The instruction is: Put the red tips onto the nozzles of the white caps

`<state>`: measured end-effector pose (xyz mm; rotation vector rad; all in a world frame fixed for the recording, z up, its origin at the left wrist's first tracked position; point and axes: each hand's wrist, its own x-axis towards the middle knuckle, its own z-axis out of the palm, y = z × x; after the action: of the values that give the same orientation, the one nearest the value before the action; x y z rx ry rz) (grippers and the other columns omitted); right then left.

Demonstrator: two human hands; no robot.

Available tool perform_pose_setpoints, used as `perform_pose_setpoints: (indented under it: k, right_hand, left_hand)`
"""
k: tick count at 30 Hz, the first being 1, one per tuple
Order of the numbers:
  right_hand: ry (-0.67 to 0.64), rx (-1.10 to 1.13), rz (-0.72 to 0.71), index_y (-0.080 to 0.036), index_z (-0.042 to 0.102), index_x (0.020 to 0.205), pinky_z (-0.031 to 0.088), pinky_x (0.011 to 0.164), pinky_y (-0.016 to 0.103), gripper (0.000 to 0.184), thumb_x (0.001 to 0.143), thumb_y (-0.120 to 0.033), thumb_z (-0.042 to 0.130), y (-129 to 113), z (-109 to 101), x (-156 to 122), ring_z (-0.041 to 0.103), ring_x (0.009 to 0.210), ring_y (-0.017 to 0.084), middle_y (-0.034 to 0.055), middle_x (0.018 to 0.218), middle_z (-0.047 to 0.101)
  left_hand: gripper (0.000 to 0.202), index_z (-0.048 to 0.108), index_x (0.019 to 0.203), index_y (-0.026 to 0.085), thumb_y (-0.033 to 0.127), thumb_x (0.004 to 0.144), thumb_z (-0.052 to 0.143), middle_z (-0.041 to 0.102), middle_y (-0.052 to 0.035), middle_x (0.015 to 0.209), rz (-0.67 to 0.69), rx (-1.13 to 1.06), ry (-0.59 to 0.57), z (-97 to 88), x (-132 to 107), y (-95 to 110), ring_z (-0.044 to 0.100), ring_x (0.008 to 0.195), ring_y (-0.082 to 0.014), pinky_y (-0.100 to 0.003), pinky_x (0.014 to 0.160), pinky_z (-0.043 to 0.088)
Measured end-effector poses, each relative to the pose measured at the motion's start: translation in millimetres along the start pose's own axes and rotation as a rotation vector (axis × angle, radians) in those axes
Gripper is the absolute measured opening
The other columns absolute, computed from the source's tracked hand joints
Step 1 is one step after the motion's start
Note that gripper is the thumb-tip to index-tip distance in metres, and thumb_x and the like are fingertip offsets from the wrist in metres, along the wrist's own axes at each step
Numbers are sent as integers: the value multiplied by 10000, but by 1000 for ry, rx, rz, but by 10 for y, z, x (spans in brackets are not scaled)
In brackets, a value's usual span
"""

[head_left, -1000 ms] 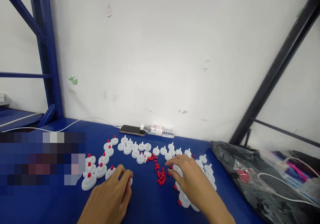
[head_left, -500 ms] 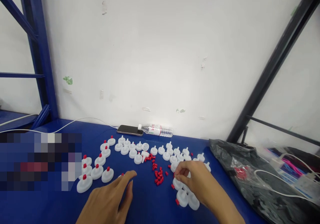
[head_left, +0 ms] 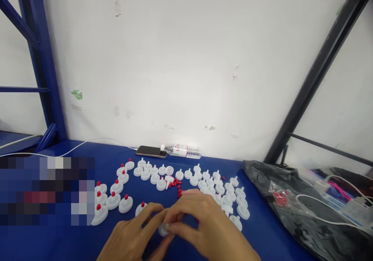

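White piece (head_left: 163,230) between both hands, equally near. Left hand (head_left: 131,232): grip narrow, holding it. Right hand (head_left: 202,216): fingertips against its right side; can't tell hold. Long axis hidden.

Desk (head_left: 148,193), blue: bare lane between red-capped white discs (head_left: 113,202), left, and loose red caps (head_left: 179,193), centre; near end obstructed by left hand (head_left: 132,230) and right hand (head_left: 205,216), close together. Right: crowded uncapped white discs (head_left: 226,200); black plastic bag (head_left: 259,187) beyond. Far edge: smartphone (head_left: 150,151), water bottle (head_left: 181,151), lying across.
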<state>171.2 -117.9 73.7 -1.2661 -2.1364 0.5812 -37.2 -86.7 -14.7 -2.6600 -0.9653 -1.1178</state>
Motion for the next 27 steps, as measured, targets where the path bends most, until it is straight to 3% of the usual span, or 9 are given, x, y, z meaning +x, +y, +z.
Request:
perform_pose_setpoints:
  k: [4, 8, 11, 17, 22, 27]
  right_hand:
    - [72, -179, 176, -312, 779, 1016, 444, 838, 264, 103, 988, -311, 680, 68, -32, -17, 687, 964, 193, -26, 930, 776]
    - [20, -457, 455, -249, 793, 968, 432, 772, 314, 183, 968, -166, 630, 232, -92, -3, 712, 881, 253, 45, 884, 793]
    - [-21, -445, 539, -234, 786, 994, 428, 753, 294, 206, 880, -95, 685, 349, -75, 3, 715, 887, 247, 40, 891, 802]
    - [-119, -360, 543, -223, 761, 1065, 396, 626, 250, 461, 775, 73, 561, 413, 3, 3, 694, 736, 188, 21, 836, 787]
    - [-121, -386, 447, -227, 755, 1009, 432, 755, 288, 373, 871, 36, 529, 313, -11, -2, 696, 890, 221, 36, 916, 764]
    - [11, -310, 324, -235, 705, 1050, 466, 832, 314, 318, 944, -12, 504, 289, 20, -6, 670, 935, 218, 43, 1032, 712]
  left_hand:
    - [239, 637, 1237, 268, 302, 1020, 544, 777, -29, 1156, -56, 30, -59, 53, -6, -34, 810, 809, -189, -249, 654, 650]
    - [297, 632, 1293, 279, 281, 1002, 576, 801, -11, 1146, -55, 81, -98, 103, -45, -64, 812, 892, -208, -261, 685, 655]
    - [317, 635, 1307, 278, 292, 996, 579, 795, -20, 1176, -33, 123, -93, 117, -70, -81, 810, 929, -223, -276, 664, 658]
    - [344, 638, 1321, 275, 283, 980, 593, 795, -22, 1170, -20, 167, -122, 101, -54, -54, 805, 953, -232, -285, 652, 658]
    - [320, 670, 1285, 270, 291, 972, 611, 801, -24, 1109, -25, 161, -142, 85, -20, -29, 806, 920, -225, -270, 649, 648]
    - [273, 703, 1230, 266, 325, 976, 623, 799, -23, 1042, -31, 156, -141, 70, -25, -34, 807, 869, -221, -277, 647, 644]
